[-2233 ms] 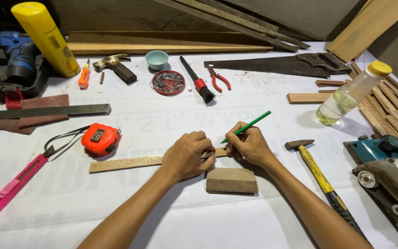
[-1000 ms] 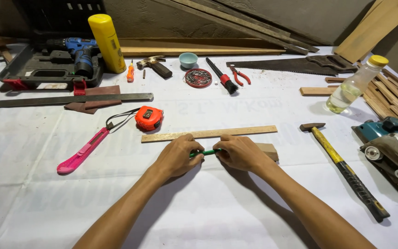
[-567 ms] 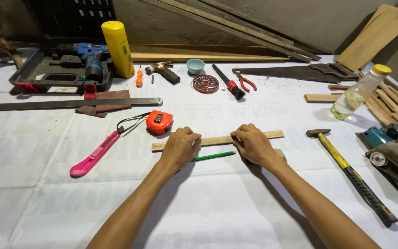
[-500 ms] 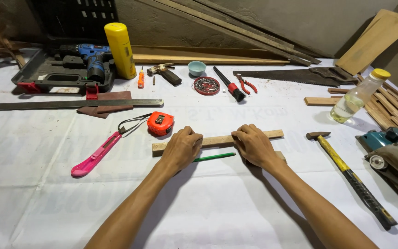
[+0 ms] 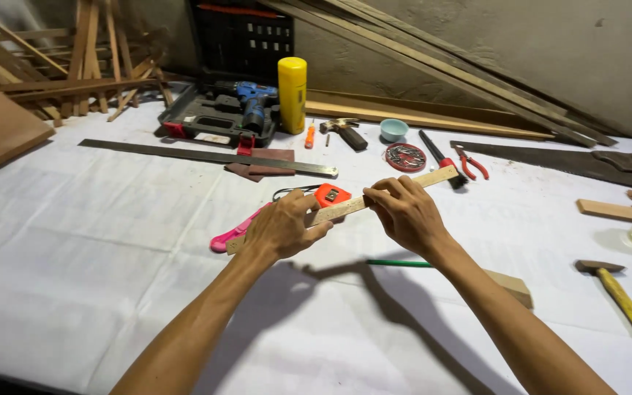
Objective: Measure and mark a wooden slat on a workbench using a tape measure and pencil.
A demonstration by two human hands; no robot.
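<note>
A thin, flat wooden strip [image 5: 345, 208] of pale rough grain is gripped above the white cloth [image 5: 96, 249] by the left hand [image 5: 281, 227] and right hand [image 5: 404, 213], both clamped on it.

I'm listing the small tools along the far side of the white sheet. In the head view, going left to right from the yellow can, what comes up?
Yellow can → orange screwdriver → claw hammer → small blue bowl → red dish of nails → black brush → red-handled pliers → handsaw.
</note>
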